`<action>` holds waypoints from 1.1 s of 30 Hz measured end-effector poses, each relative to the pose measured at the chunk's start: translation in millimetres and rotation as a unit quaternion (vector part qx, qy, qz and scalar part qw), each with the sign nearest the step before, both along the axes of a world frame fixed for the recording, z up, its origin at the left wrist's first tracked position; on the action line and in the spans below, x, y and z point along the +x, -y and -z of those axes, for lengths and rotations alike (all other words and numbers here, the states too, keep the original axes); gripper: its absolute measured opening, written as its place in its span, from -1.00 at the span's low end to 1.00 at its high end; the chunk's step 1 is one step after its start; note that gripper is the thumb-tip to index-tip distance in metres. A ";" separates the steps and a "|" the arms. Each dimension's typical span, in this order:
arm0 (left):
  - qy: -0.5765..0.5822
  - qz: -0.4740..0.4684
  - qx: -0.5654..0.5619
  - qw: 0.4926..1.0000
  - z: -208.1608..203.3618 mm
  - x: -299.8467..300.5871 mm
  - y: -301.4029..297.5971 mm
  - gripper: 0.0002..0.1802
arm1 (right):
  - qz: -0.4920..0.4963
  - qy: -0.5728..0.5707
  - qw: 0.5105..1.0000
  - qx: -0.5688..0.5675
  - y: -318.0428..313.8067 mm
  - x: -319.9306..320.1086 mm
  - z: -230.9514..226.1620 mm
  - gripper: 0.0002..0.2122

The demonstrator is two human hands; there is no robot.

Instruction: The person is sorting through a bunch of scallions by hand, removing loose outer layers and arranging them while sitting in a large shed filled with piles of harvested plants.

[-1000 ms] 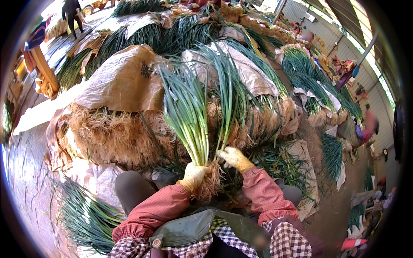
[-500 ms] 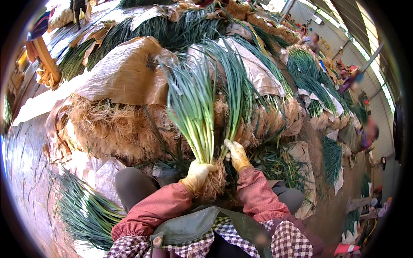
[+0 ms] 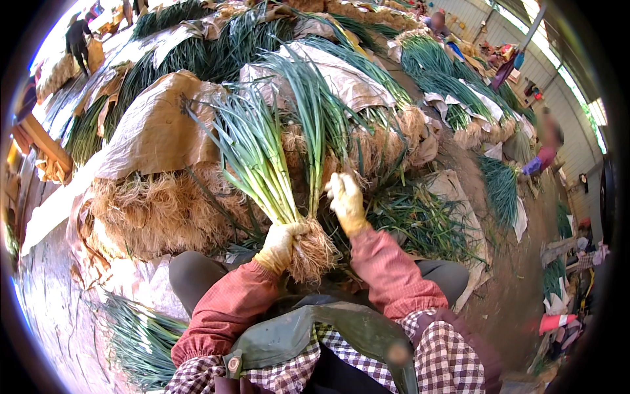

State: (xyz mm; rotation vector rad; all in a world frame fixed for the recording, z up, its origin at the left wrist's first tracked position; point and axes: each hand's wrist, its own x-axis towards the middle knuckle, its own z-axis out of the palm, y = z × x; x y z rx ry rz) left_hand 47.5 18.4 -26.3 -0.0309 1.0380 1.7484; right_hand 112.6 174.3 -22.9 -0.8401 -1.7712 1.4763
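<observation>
A fanned bunch of green onions point(image 3: 256, 161) stands tilted in front of me, pale stems low and dark green leaves spread upward. My left hand point(image 3: 281, 245), in a cream glove, is closed around the stems just above the roots point(image 3: 314, 253), which hang as a brown tangle beside it. To the right of the stems is my right hand point(image 3: 346, 202), gloved too, raised with its fingers curled together. Whatever those fingers may hold is hidden.
Ahead lies a big stack of onions, brown roots point(image 3: 157, 210) facing me, under a tan sheet point(image 3: 164, 125). Loose green leaves point(image 3: 420, 226) cover the ground at right. Another onion pile point(image 3: 141, 338) lies at lower left. At far right a person point(image 3: 550, 141) works beside more bunches.
My right hand has come off the lower stems and risen slightly, fingers curling. The left hand keeps its hold on the onions. The whole view has shifted.
</observation>
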 end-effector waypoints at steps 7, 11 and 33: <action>-0.058 -0.024 -0.024 0.998 -1.5 12.2 2.6 -0.88 | -0.032 0.024 0.948 -0.315 -14.5 -24.9 4.9 -0.86; -0.096 -0.019 -0.061 0.993 8.6 2.4 14.3 -0.87 | -0.116 0.080 0.901 -0.410 4.4 -19.2 56.4 -0.88; -0.016 0.021 -0.017 1.000 23.5 -9.5 3.8 -0.93 | -0.051 -0.158 0.855 -0.492 12.9 -7.6 42.5 -0.82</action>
